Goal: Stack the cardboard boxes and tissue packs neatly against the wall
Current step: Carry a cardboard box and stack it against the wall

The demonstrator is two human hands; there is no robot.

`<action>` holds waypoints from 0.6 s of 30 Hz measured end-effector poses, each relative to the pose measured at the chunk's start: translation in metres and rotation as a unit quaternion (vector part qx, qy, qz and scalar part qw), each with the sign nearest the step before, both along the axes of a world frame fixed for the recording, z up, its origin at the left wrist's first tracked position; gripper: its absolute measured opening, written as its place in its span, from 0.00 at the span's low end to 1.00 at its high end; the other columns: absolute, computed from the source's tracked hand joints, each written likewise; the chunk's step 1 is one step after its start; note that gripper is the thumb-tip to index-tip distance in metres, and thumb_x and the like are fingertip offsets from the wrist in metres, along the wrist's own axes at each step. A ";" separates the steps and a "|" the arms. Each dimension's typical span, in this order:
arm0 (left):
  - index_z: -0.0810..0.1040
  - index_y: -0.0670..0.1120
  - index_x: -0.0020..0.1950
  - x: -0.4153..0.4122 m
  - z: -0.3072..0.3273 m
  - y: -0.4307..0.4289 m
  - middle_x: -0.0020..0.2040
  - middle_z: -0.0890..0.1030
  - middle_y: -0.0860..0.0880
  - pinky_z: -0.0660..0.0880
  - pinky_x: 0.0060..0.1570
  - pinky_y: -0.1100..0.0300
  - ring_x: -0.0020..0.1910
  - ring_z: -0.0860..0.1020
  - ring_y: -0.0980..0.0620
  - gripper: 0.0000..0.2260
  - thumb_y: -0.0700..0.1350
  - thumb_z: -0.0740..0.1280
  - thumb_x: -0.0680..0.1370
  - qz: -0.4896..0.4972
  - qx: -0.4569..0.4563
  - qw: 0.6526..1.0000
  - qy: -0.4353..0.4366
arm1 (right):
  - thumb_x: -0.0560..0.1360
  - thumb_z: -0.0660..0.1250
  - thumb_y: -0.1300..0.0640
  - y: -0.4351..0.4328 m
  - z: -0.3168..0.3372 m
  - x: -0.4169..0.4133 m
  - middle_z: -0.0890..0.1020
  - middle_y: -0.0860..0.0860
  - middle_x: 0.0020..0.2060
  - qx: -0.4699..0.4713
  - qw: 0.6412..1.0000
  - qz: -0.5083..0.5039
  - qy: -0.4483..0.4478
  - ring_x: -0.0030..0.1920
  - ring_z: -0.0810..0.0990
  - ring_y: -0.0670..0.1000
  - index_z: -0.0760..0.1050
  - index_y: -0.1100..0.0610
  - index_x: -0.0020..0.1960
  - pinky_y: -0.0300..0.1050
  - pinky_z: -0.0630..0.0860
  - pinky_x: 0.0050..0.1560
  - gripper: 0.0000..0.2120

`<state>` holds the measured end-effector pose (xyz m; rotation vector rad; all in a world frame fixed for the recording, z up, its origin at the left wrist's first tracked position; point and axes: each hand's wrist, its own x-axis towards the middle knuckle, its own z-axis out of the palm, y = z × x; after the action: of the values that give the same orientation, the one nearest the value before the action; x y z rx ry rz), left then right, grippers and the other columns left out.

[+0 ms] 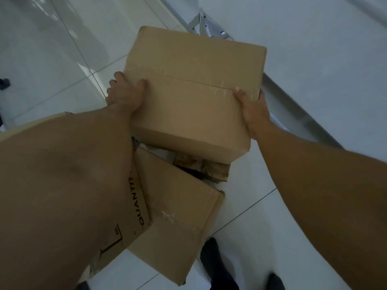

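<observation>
- Head view: the stacking looks unfinished. One sealed cardboard box (192, 91) is held over a tilted lower box (180, 206) at 6 o'clock, with the wall (324, 49) at 2 o'clock. No tissue packs show.
- The hands are apart. The left hand (123, 95) grips the box's 9 o'clock edge and the right hand (253, 109) its 3 o'clock edge, thumbs on top. The box sits between them.

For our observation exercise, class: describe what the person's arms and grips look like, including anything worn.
The left forearm and right forearm are bare, no sleeve in view. The left grip and right grip are ungloved, with no ring, watch or wristband visible.
</observation>
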<state>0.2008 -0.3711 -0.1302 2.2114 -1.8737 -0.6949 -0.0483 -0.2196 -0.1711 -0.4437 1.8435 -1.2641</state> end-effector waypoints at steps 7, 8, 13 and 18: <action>0.60 0.40 0.74 -0.013 0.025 0.031 0.72 0.66 0.40 0.62 0.69 0.43 0.71 0.66 0.38 0.27 0.56 0.54 0.81 0.002 -0.045 0.999 -0.013 | 0.70 0.70 0.34 0.026 0.024 -0.023 0.76 0.46 0.67 -0.062 0.991 0.052 -0.107 0.64 0.78 0.50 0.61 0.45 0.76 0.59 0.74 0.65 0.39; 0.60 0.40 0.74 -0.017 0.033 0.037 0.72 0.66 0.39 0.62 0.69 0.43 0.70 0.66 0.37 0.27 0.56 0.54 0.81 -0.002 -0.050 0.999 -0.012 | 0.68 0.71 0.33 0.035 0.030 -0.027 0.77 0.46 0.66 -0.065 0.990 0.052 -0.114 0.64 0.78 0.51 0.62 0.44 0.75 0.60 0.74 0.64 0.40; 0.60 0.40 0.74 -0.042 0.079 0.082 0.72 0.66 0.39 0.64 0.68 0.43 0.70 0.66 0.37 0.27 0.56 0.55 0.81 -0.042 -0.066 0.997 0.008 | 0.72 0.68 0.37 0.089 0.064 -0.053 0.76 0.48 0.66 -0.086 0.989 0.029 -0.113 0.63 0.77 0.52 0.62 0.45 0.75 0.62 0.73 0.64 0.35; 0.58 0.40 0.75 -0.080 0.116 0.167 0.73 0.65 0.39 0.65 0.68 0.42 0.70 0.66 0.37 0.30 0.57 0.57 0.80 -0.098 -0.092 0.991 0.010 | 0.76 0.65 0.41 0.186 0.096 -0.088 0.75 0.50 0.65 -0.099 0.990 -0.008 -0.104 0.57 0.78 0.49 0.57 0.49 0.77 0.53 0.77 0.57 0.34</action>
<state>0.1209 -0.2045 -0.0139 1.9202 -2.0727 -0.5462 -0.1360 -0.0338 -0.0756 -0.3879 1.5566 -1.4543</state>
